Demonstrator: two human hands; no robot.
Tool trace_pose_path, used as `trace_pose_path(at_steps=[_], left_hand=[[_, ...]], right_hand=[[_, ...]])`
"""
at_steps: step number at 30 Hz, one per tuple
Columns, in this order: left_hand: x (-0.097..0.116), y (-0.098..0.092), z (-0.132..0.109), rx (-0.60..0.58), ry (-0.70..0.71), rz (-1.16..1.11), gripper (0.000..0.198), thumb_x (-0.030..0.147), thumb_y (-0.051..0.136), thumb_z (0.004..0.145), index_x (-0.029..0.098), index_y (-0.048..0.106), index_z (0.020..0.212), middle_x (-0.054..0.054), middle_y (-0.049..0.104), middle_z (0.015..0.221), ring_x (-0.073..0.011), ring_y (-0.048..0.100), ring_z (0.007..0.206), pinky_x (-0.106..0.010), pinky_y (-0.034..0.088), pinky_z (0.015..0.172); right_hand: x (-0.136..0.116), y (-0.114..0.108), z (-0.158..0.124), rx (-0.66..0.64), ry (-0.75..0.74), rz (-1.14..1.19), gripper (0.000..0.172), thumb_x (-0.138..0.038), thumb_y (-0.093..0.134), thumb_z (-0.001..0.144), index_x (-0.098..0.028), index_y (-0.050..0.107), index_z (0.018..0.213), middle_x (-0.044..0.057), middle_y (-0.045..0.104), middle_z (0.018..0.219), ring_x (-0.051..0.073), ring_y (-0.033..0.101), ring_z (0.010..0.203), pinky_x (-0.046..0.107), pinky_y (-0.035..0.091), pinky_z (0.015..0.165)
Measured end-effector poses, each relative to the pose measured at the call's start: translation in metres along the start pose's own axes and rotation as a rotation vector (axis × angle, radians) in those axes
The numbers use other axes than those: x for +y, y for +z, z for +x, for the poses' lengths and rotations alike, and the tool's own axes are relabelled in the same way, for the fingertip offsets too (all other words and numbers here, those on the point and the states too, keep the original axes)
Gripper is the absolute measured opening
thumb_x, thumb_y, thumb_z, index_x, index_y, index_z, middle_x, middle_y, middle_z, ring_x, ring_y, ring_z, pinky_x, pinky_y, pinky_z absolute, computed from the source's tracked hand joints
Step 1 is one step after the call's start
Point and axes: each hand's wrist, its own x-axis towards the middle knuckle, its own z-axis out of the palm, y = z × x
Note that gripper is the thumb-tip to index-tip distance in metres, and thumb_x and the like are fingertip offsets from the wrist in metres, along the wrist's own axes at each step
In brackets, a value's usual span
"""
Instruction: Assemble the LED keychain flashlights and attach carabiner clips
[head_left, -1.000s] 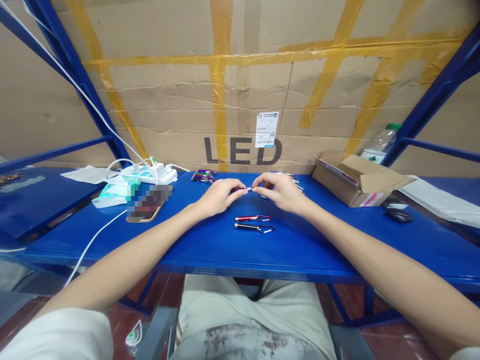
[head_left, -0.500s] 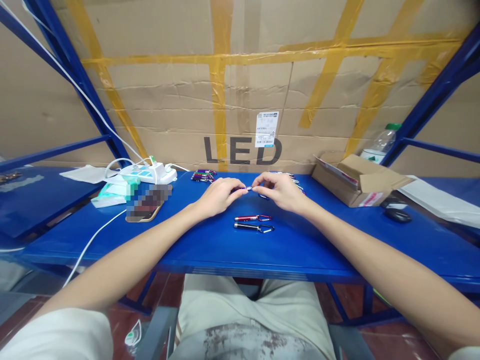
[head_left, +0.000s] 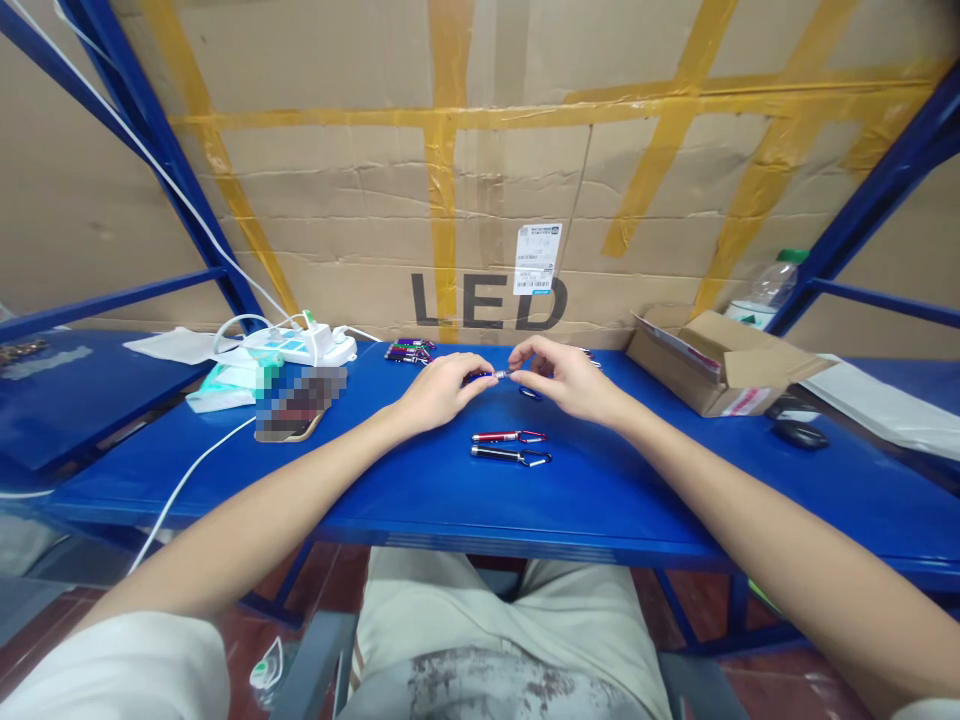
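Pinched between the thumb and fingers of my left hand (head_left: 442,390) is a small blue penlight (head_left: 480,377), its silver end pointing right. My right hand (head_left: 559,378) has its thumb and curled fingertips closed around that silver end. A blue carabiner clip (head_left: 530,393) shows just below the right fingers; whether it joins the penlight is hidden. Nearer to me, a red penlight (head_left: 495,437) and a black penlight (head_left: 495,453) lie side by side, each with a carabiner at its right end.
Several coloured penlights (head_left: 409,351) lie at the back of the blue table (head_left: 420,500), with more partly behind my right hand. To the left are a phone (head_left: 300,405), a tissue pack (head_left: 232,385) and a power strip (head_left: 300,345). An open carton (head_left: 720,365) and mouse (head_left: 799,433) stand right.
The right fingertips have parted slightly and shifted a little on the penlight's silver end, and more of the blue clip shows beneath. My left hand keeps its hold.
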Motion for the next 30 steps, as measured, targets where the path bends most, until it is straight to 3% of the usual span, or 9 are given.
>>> trace_pose_path(at_steps=[4,6,9,12,21,30], left_hand=[[-0.003,0.0,0.0,-0.012,-0.028,0.02,0.027,0.04,0.064,0.108,0.019,0.079,0.114,-0.008,0.082,0.115,-0.0245,0.074,0.101,-0.037,0.055,0.095],[-0.004,0.0,0.0,-0.009,-0.035,0.022,0.027,0.041,0.064,0.107,0.019,0.079,0.114,-0.008,0.082,0.114,-0.0245,0.073,0.1,-0.036,0.055,0.094],[-0.004,0.0,0.0,-0.012,-0.039,0.026,0.028,0.042,0.064,0.108,0.02,0.079,0.113,-0.008,0.081,0.113,-0.0245,0.073,0.1,-0.035,0.054,0.092],[-0.004,0.0,0.0,-0.015,-0.035,0.034,0.027,0.041,0.065,0.108,0.02,0.079,0.113,-0.008,0.081,0.113,-0.0247,0.073,0.1,-0.035,0.054,0.091],[-0.004,0.001,0.0,-0.019,-0.028,0.056,0.025,0.04,0.065,0.108,0.02,0.079,0.113,-0.007,0.081,0.114,-0.0252,0.073,0.103,-0.036,0.054,0.093],[-0.004,0.001,0.0,-0.046,-0.032,0.064,0.025,0.042,0.065,0.108,0.022,0.078,0.115,-0.007,0.081,0.116,-0.0255,0.073,0.103,-0.038,0.055,0.093]], right_hand=[[0.012,-0.007,0.001,-0.047,0.03,-0.237,0.014,-0.033,0.066,0.098,-0.022,0.066,0.106,0.008,0.075,0.107,0.021,0.066,0.078,0.035,0.049,0.076],[0.02,-0.009,0.001,-0.135,0.042,-0.375,0.008,-0.028,0.068,0.097,-0.021,0.067,0.1,0.009,0.074,0.103,0.024,0.067,0.087,0.036,0.049,0.082],[0.031,-0.009,0.001,-0.278,0.054,-0.448,0.005,-0.025,0.071,0.096,-0.021,0.068,0.098,0.009,0.074,0.102,0.026,0.068,0.095,0.036,0.049,0.086],[0.035,-0.007,0.001,-0.337,0.069,-0.478,0.004,-0.024,0.071,0.098,-0.02,0.07,0.098,0.01,0.074,0.105,0.026,0.069,0.096,0.035,0.05,0.087],[0.038,0.001,0.0,-0.265,0.125,-0.621,0.01,-0.026,0.07,0.1,-0.019,0.068,0.106,0.013,0.073,0.11,0.028,0.069,0.103,0.035,0.049,0.087],[0.028,0.003,0.002,-0.337,0.193,-0.63,0.007,-0.015,0.065,0.099,-0.017,0.072,0.101,0.013,0.076,0.108,0.024,0.07,0.098,0.03,0.048,0.087]])
